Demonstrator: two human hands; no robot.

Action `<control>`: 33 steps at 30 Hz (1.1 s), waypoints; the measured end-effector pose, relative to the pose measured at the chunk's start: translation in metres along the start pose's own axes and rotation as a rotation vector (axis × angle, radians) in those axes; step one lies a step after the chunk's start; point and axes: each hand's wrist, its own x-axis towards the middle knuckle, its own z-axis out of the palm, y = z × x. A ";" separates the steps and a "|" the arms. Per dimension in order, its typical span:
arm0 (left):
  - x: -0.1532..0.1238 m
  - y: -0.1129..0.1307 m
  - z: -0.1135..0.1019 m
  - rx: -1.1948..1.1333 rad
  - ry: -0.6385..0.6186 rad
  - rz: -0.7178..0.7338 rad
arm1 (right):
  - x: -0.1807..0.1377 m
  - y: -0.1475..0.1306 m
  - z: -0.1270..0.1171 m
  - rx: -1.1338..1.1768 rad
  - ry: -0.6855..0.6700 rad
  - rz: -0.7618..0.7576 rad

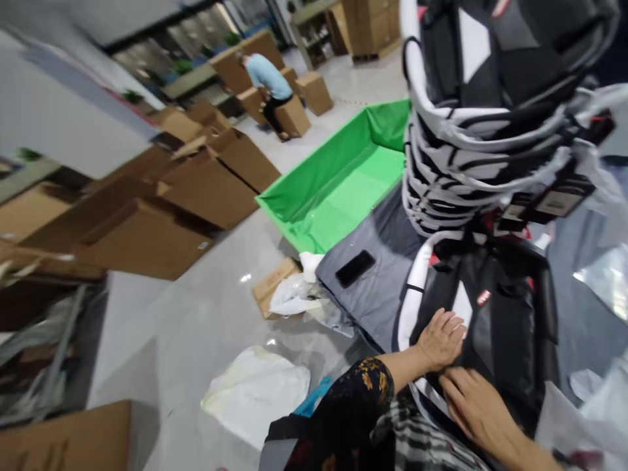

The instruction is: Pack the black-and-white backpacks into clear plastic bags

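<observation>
A black and white backpack (510, 314) with a red label lies in front of me on grey padded cloth (387, 239). My left hand (441, 339) lies on its front panel with the fingers stretched out, next to a white patch. Closer to me, my right hand (478, 402) has its fingers bent over the backpack's near edge; their tips are partly hidden. Just behind stands a tall stack of similar backpacks (456, 157), with dark hang tags (559, 199) on its right side.
A dark phone (355, 269) rests on the cloth. Beyond is a green open bin (343, 190). Cardboard boxes (147, 235) stand to the left, and a white sack (258, 392) lies on the floor. Clear plastic (608, 281) is at right. A person (269, 78) sits on a box farther back.
</observation>
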 end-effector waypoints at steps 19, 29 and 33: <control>-0.013 -0.021 0.028 0.112 0.097 -0.218 | 0.005 0.046 0.079 0.079 0.104 -0.172; 0.056 -0.044 -0.002 -0.124 0.214 -0.390 | 0.027 0.051 0.024 -0.346 0.322 0.547; 0.057 -0.051 0.017 -0.123 0.160 -0.322 | 0.021 0.042 0.050 -0.342 0.316 0.604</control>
